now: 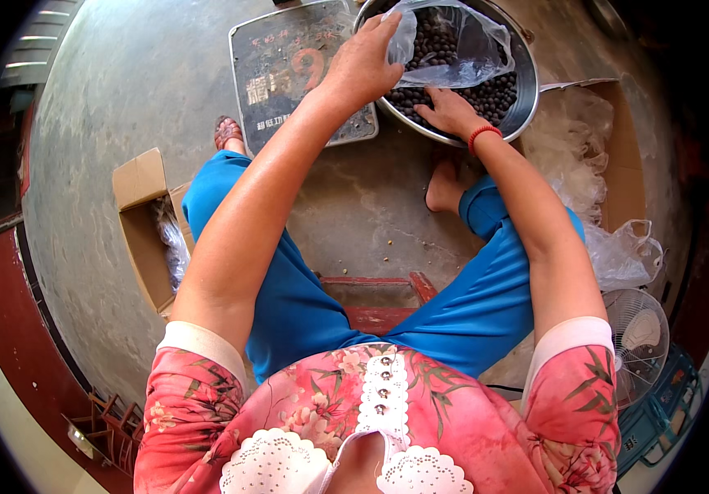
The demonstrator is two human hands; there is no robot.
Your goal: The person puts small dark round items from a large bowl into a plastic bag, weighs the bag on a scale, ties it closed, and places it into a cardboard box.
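Observation:
A wide metal basin [528, 92] stands before me, filled with small dark brown balls [496, 99]. A clear plastic bag [484, 40] lies mouth-open over the balls, and some of them show inside or through it. My left hand [366, 58] grips the bag's left edge between thumb and fingers, above the basin's rim. Down in the basin, my right hand [450, 112] rests on the balls at the bag's lower edge, its thumb spread from the fingers. The fingertips are partly hidden there. A red beaded bracelet [482, 137] circles the right wrist.
Left of the basin lies a dark scale platform [268, 68] bearing writing. A cardboard box [626, 160] of plastic bags [570, 142] stands right; a smaller open box [144, 228] is left. A fan [638, 343] stands by my right elbow. Red wooden stool rails [379, 318] show between my legs.

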